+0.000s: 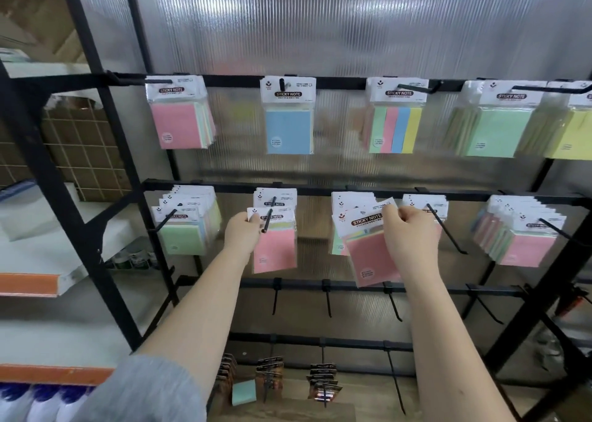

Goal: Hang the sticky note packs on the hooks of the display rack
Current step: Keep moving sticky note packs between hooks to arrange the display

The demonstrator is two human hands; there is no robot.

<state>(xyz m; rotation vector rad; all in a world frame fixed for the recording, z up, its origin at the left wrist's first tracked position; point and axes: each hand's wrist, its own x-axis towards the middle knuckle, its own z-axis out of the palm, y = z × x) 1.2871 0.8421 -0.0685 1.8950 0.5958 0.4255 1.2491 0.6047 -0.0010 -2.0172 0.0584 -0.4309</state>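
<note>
Two packs were in play at once, one per hand, and the way each was held told me what it was for. My left hand (242, 231) had its fingers pinched narrow on the white header card of a pink pack (274, 240), gripping the upper left corner so the punched hole stayed free; that pack looked threaded onto the second hook (268, 219) of the middle bar (320, 186), near the hook's tip rather than pushed back, with one more pack behind it. My right hand (408, 232) was closed on the header's top edge of a second pink pack (371, 248), which hung tilted and slightly in front of the packs on the third hook, whose own rod I could not make out. I judged it was held by the card so the notes could dangle and the hole could be lined up. Whether its hole had caught anything I could not tell. Bare hooks (394, 306) waited on the lower bars, while the top row (288, 117) was stocked.
</note>
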